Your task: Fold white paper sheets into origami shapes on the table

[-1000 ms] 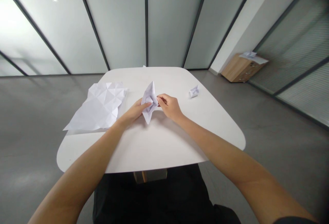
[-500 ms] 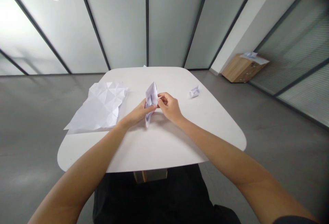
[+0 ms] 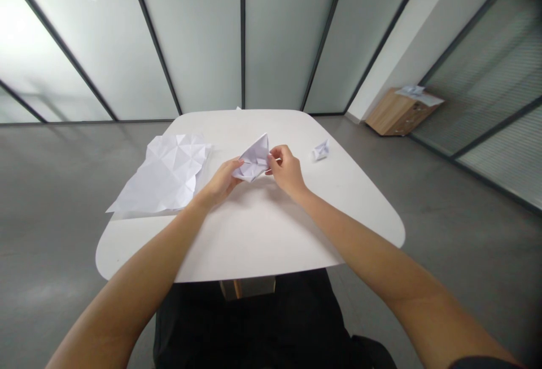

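Observation:
Between my hands a folded white paper piece [image 3: 254,160] sits just above the white table [image 3: 254,233], opened out into a pointed, boat-like shape. My left hand [image 3: 220,183] grips its lower left side between fingers and thumb. My right hand [image 3: 288,172] pinches its right end, and the fingertips hide that corner. To the left of my left hand lies a large creased paper sheet [image 3: 167,174], its faceted folds showing. A small folded paper piece [image 3: 320,150] rests on the table to the right, apart from my right hand.
The rounded white table stands on a grey floor in front of a frosted glass wall [image 3: 195,35] with dark frames. Far right, a low wooden cabinet [image 3: 400,113] stands against the wall, with white paper [image 3: 417,94] on top.
The folded paper has gone from a narrow upright form to a wider, opened shape, tilted toward the right. My right hand has moved slightly right and away from me.

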{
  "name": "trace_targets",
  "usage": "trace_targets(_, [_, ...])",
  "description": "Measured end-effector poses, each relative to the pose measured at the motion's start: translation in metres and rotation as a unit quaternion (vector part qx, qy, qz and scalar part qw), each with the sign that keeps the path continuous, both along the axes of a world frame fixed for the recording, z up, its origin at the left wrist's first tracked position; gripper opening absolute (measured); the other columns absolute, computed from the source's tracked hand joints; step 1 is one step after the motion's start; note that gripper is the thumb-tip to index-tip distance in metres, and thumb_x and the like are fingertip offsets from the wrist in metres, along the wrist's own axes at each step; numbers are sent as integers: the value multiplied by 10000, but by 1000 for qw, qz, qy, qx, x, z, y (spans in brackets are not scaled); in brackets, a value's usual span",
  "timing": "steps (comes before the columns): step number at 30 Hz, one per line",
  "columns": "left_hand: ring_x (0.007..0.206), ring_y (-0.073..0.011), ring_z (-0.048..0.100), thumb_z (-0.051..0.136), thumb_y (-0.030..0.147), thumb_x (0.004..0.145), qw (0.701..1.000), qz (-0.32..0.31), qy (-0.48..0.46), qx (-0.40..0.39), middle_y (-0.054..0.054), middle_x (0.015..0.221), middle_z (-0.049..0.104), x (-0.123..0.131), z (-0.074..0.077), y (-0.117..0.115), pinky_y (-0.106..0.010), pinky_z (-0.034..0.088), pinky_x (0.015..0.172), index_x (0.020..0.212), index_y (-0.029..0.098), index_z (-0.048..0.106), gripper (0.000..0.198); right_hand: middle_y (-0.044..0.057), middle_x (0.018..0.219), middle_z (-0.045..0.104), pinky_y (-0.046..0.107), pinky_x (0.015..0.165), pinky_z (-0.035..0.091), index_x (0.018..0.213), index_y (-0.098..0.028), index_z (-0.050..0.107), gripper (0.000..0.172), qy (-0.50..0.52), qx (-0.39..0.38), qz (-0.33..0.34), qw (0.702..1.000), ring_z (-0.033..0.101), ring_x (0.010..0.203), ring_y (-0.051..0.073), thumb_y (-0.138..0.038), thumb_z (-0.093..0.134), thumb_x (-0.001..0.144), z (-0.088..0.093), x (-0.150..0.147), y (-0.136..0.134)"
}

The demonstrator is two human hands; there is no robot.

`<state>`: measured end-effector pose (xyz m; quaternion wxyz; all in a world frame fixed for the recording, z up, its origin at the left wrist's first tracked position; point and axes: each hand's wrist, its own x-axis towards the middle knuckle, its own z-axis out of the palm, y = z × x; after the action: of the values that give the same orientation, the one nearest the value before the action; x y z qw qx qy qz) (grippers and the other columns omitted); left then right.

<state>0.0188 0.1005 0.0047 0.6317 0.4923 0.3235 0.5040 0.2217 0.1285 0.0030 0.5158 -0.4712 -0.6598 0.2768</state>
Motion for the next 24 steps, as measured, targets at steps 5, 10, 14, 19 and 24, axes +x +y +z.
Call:
trace_targets(5, [998,-261,667,608,435,876,997,31,58,38,-83,1046,758,-1,-5,3,-315,510,829,1175,144,735,436,16,866,677,256,559,561,881,-233,554,123,-62,37,-21,997,664,658,142,-333,624,898,-4,0,2])
trace_targets(10, [1146,-310,624,592,428,882,981,73,144,108,-82,1143,751,-1,-1,5,-369,500,949,1240,178,735,460,26,896,740,302,639,602,933,-229,640,156,-48,13,11,999,710,672,159,-384,639,927,-4,-2,0])
trace_targets(14, [1307,-318,557,623,380,852,966,85,180,168,-70,1280,724,-1,7,0,-382,417,1118,1298,186,724,497,49,913,772,337,741,608,952,-224,683,230,-75,1,18,997,739,748,188,-440,729,889,-2,-3,-2])
trace_targets(19, [1197,-300,617,632,378,851,985,58,133,96,-78,1266,722,2,8,-4,-358,505,981,1325,190,699,514,37,936,765,312,698,581,926,-220,656,247,-86,-7,-5,996,724,733,177,-371,812,806,-1,-4,-3])
trace_targets(24, [1056,-226,652,683,514,892,994,29,99,28,-66,1236,675,5,8,-9,-346,544,904,1436,257,556,615,35,914,762,299,702,572,917,-216,672,94,-93,-13,1,996,726,724,171,-236,713,834,-4,-7,-3])
